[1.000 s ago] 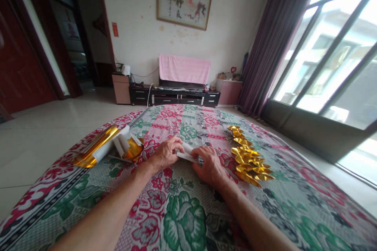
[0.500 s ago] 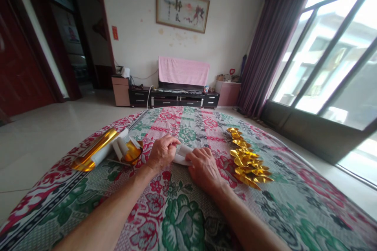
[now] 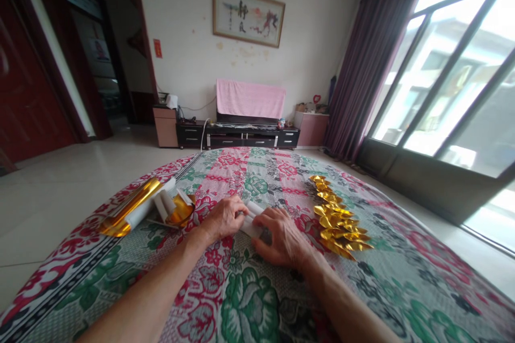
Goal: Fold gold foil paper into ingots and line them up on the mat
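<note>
My left hand [image 3: 223,218] and my right hand [image 3: 281,238] meet over a small white folded paper [image 3: 252,215] on the flowered cloth [image 3: 249,300]. Both hands have their fingers curled and pinched on the paper, pressing it against the cloth. Most of the paper is hidden under my fingers. A row of several folded gold foil pieces [image 3: 338,220] lies just right of my right hand. To the left of my left hand lies a pile of gold foil sheets and curled white paper [image 3: 148,206].
The flowered cloth covers a round surface that drops off to a tiled floor [image 3: 48,187] on the left. Beyond stand a low dark cabinet with a pink cloth [image 3: 250,99], a framed picture [image 3: 248,15], and large windows with a dark curtain [image 3: 374,64] at right.
My hands have kept working the white paper, drawing closer together over it and pressing it lower on the cloth. The view has shifted slightly.
</note>
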Demonstrator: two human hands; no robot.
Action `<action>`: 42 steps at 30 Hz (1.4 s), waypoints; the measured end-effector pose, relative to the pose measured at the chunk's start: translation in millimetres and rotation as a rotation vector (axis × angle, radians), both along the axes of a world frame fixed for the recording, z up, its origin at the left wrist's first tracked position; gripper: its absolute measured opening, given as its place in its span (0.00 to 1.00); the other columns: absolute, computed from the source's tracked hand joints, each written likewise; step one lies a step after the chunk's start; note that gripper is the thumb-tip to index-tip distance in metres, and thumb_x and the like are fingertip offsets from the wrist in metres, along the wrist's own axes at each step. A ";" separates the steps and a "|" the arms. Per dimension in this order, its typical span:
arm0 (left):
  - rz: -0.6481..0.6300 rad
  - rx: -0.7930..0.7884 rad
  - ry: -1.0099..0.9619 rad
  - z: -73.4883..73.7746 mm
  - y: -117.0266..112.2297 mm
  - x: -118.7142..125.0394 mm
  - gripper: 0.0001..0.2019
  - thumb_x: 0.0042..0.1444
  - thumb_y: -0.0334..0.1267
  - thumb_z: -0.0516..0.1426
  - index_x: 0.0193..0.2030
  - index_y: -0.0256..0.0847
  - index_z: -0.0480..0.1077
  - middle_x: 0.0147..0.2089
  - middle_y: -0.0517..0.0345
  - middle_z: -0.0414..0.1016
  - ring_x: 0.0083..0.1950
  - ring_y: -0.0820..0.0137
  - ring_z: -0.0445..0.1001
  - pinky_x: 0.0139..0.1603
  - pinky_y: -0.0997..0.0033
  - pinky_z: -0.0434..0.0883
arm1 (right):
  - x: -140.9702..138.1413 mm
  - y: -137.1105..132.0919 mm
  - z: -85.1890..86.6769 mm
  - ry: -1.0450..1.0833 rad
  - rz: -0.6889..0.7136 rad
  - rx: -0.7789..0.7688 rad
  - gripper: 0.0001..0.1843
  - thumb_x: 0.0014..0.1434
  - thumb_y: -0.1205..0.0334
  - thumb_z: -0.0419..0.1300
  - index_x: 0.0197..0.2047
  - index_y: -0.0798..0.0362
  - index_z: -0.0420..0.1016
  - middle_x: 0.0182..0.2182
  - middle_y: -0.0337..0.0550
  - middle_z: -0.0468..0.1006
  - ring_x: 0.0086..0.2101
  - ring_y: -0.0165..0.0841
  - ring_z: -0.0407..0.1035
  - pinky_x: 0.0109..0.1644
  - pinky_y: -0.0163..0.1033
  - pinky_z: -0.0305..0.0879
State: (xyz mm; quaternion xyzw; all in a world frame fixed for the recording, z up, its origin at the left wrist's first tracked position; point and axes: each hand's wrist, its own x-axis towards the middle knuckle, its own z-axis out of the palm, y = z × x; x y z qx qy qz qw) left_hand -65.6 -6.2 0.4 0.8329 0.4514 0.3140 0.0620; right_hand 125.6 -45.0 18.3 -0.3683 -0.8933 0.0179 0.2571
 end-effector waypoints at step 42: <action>-0.103 0.141 0.011 -0.2 -2.6 1.0 0.28 0.44 0.22 0.49 0.55 0.39 0.62 0.54 0.50 0.65 0.57 0.65 0.61 0.61 0.60 0.60 | -4.2 11.9 -19.5 0.207 -0.159 0.007 0.25 0.46 0.67 0.55 0.49 0.53 0.59 0.43 0.47 0.66 0.45 0.39 0.60 0.49 0.44 0.56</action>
